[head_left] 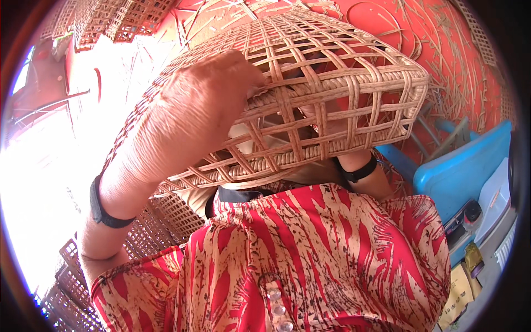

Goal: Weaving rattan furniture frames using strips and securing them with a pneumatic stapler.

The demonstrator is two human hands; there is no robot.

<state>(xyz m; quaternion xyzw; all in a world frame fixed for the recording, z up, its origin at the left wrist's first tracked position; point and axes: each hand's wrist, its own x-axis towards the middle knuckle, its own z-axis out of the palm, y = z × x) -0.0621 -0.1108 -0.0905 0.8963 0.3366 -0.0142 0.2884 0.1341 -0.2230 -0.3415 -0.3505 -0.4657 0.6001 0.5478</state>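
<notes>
An openwork basket woven from tan cane or rattan [381, 83] lies tilted on its side in front of my chest, its braided edge toward me. My left hand [213, 91] is closed over that braided edge, knuckles up, fingertips curled out of sight against the weave. Behind the lattice, my right hand [336, 126] reaches up inside or under the basket; it shows only through the gaps and its fingers are mostly hidden. Each wrist wears a black band.
Loose cane strips [453, 83] litter the red floor beyond the basket. A blue plastic chair [470, 160] at the right holds papers and small items. More woven lattice pieces [119, 19] stand at the far left, others [160, 227] beside my left elbow. Bright glare washes out the left side.
</notes>
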